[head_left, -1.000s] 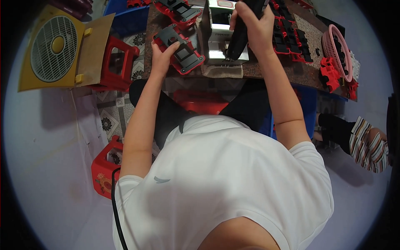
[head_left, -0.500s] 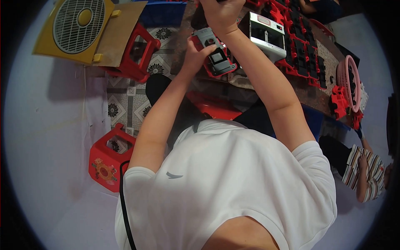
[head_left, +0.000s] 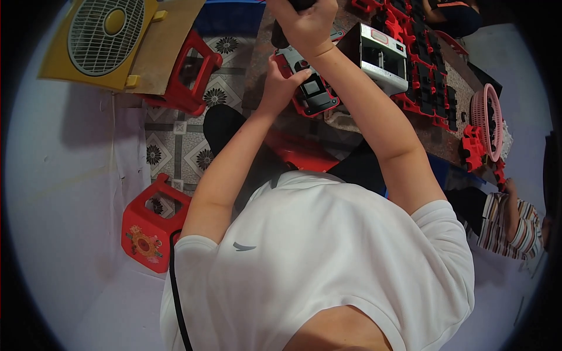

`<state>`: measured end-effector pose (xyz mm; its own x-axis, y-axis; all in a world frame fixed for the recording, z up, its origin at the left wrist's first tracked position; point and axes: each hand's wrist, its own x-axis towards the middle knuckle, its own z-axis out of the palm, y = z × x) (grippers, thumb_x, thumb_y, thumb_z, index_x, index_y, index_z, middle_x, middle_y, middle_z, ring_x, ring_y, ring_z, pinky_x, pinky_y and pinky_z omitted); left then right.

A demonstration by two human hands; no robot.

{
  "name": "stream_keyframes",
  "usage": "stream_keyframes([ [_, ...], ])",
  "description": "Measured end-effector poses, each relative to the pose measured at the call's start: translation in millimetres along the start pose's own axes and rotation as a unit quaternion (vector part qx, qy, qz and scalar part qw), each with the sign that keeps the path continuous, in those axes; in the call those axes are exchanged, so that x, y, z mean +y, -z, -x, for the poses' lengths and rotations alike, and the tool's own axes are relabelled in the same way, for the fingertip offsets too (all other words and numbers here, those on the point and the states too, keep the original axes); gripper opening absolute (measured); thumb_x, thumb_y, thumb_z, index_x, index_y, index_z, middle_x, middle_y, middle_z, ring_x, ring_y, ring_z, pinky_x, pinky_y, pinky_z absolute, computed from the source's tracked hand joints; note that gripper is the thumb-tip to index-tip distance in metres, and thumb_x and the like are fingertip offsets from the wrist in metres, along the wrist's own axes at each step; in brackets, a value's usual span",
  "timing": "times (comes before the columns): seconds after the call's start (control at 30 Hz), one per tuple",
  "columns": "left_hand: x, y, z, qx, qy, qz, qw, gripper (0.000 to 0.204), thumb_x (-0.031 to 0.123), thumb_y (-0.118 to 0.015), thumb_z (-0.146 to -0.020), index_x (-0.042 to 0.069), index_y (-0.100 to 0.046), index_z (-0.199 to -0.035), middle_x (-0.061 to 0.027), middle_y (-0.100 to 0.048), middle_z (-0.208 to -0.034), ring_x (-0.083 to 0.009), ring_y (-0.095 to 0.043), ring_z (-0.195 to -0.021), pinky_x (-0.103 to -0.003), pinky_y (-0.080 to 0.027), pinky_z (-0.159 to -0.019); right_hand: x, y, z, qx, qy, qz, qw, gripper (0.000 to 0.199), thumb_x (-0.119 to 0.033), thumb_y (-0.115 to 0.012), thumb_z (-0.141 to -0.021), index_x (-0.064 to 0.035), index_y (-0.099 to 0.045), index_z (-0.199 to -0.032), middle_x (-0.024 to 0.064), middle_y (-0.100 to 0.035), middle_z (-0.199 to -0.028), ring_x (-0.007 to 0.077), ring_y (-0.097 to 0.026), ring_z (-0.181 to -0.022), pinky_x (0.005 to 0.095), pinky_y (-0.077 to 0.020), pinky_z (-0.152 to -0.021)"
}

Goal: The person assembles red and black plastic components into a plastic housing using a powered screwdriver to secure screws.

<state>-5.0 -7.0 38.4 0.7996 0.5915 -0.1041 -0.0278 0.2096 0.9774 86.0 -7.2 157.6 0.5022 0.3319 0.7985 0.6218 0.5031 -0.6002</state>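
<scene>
My left hand (head_left: 280, 88) is closed around the side of a red, black and grey plastic toy vehicle chassis (head_left: 313, 90) at the table's near edge, its thumb lying on top. Above and beyond it, my right hand (head_left: 310, 26) is closed on a dark object (head_left: 301, 4) cut off by the top of the picture, so its kind is unclear. A dark rounded shape (head_left: 279, 36) shows just left of the right hand, over the chassis's far end. Right of my right forearm stands a white-fronted machine (head_left: 381, 55) with a small red switch and an open front.
Rows of red and black toy vehicle bodies (head_left: 424, 82) cover the table's right side. A pink basket (head_left: 493, 123) of black parts sits at its right end. A yellow fan (head_left: 102, 35) and red stools (head_left: 153, 225) stand left. Another person in a striped shirt (head_left: 509, 225) is at right.
My right hand has shifted slightly left and down. The chassis and left hand appear a little lower and further right, as does the machine. The striped-shirt person's arm has moved.
</scene>
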Motion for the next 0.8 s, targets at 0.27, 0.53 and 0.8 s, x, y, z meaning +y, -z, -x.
stream_keyframes([
  [0.27, 3, -4, -2, -0.002, -0.027, -0.011, 1.0, 0.069, 0.011, -0.075, -0.074, 0.0, -0.032, -0.127, -0.0121, -0.054, -0.116, -0.0186, -0.056, -0.105, -0.032, -0.046, -0.092, -2, 1, -4, -0.022, 0.114, 0.049, 0.992, 0.03, -0.017, -0.072, -0.084, -0.0046, -0.049, -0.1, -0.0011, -0.052, -0.073, 0.0089, -0.049, -0.06, 0.0234, -0.04, -0.055],
  [0.53, -55, 7, -12, 0.044, -0.045, -0.015, 0.998, 0.064, 0.029, -0.078, -0.076, -0.001, -0.043, -0.121, -0.012, -0.056, -0.116, -0.0151, -0.058, -0.099, -0.033, -0.047, -0.088, -64, 59, -45, 0.13, 0.022, -0.077, 0.988, 0.022, -0.015, -0.067, -0.088, -0.0054, -0.048, -0.089, 0.0021, -0.057, -0.067, 0.0097, -0.054, -0.055, 0.0255, -0.0465, -0.05],
  [0.8, -25, 39, -5, -0.155, 0.163, 0.149, 0.963, 0.048, 0.029, -0.066, -0.086, 0.004, -0.052, -0.125, -0.0089, -0.061, -0.115, -0.0226, -0.06, -0.107, -0.038, -0.047, -0.096, -113, 162, 33, 0.165, -0.106, -0.091, 0.976, 0.032, -0.022, -0.06, -0.092, -0.0038, -0.043, -0.112, 0.0084, -0.055, -0.082, 0.0174, -0.056, -0.065, 0.0313, -0.0508, -0.057],
])
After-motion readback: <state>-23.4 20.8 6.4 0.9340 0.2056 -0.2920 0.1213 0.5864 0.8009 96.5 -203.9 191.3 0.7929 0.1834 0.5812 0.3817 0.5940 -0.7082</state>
